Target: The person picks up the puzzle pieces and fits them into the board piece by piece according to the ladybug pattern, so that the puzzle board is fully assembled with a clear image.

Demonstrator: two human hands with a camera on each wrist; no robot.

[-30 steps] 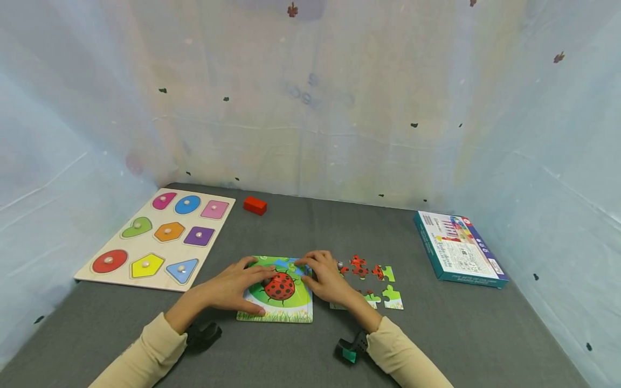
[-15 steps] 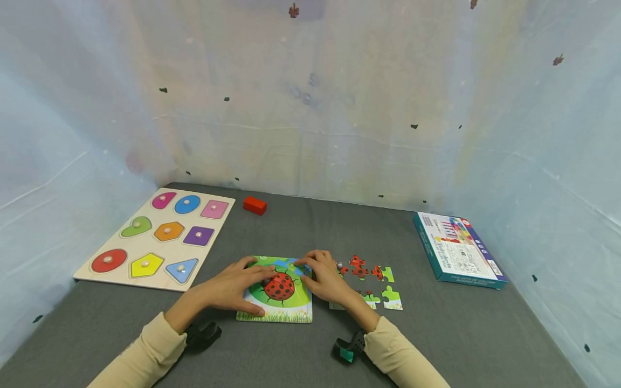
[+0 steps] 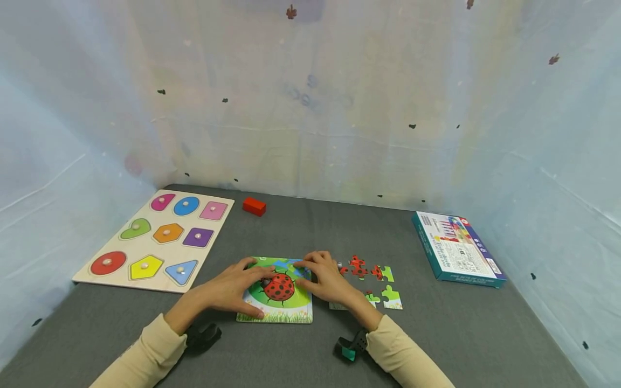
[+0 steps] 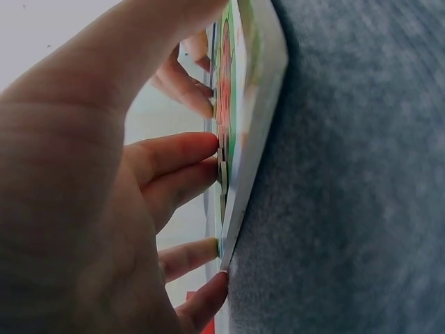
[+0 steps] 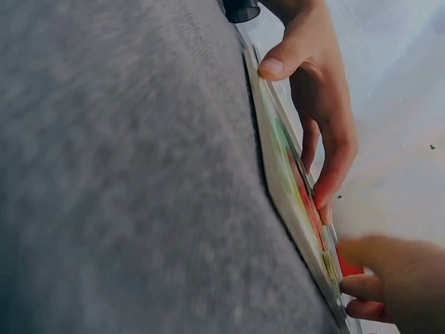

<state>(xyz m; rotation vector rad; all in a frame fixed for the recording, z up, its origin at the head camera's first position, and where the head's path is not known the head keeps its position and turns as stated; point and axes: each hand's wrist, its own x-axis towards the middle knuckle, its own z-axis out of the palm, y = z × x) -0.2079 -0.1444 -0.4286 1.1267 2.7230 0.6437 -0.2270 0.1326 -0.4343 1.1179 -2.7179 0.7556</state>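
A jigsaw puzzle board (image 3: 276, 313) with a red ladybug picture on green lies flat on the grey table. My left hand (image 3: 228, 289) spreads over its left side, fingertips on the picture and thumb near the front edge. My right hand (image 3: 330, 281) bends over the upper right part, with fingertips and thumb touching the picture and set apart from each other. In the left wrist view, a puzzle piece (image 4: 223, 177) stands slightly proud of the board beside the left fingertips. Loose puzzle pieces (image 3: 358, 268) lie right of the board, some partly hidden by the right hand and wrist.
A wooden shape board (image 3: 174, 253) with knobbed colored pieces lies at the left. Behind the puzzle is a red block (image 3: 254, 207). A teal and white box (image 3: 458, 250) sits at the right. A pale curtain (image 3: 310, 108) surrounds the table's back and sides.
The right thumb has shifted slightly left over the picture. The left hand, puzzle board and loose pieces keep their places.
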